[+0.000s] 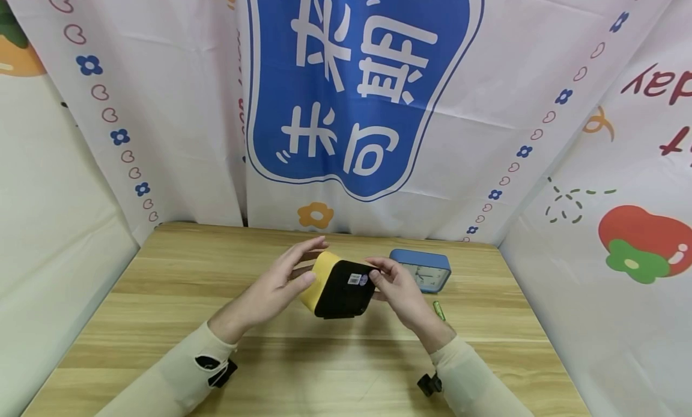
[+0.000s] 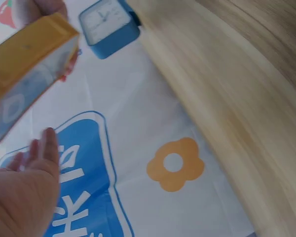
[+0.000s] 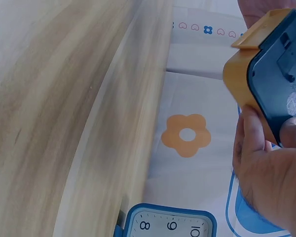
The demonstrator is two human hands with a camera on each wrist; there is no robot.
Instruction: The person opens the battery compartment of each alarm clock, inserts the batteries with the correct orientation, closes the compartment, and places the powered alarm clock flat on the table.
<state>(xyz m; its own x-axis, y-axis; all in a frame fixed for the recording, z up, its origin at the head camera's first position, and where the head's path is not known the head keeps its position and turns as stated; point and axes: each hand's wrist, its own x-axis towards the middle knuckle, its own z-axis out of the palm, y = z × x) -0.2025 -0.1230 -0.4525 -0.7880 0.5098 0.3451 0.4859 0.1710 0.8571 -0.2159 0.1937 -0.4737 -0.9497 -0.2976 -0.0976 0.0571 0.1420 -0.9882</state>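
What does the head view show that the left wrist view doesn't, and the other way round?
Only the head view: the black back of the yellow case, with its stuck-on label, the small green cylinder, probably a battery, and the light sleeves.

Only the left wrist view: the yellow case's glassy front, which carries a reflection.

Both: the left hand, the right hand holding the yellow case, the blue clock, the wooden tabletop and an orange flower on the backdrop.

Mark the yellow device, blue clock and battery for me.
Yellow device (image 1: 343, 295): head view, on its black back.
Blue clock (image 1: 431, 276): head view, on its dial.
Battery (image 1: 439, 310): head view, on its green side.
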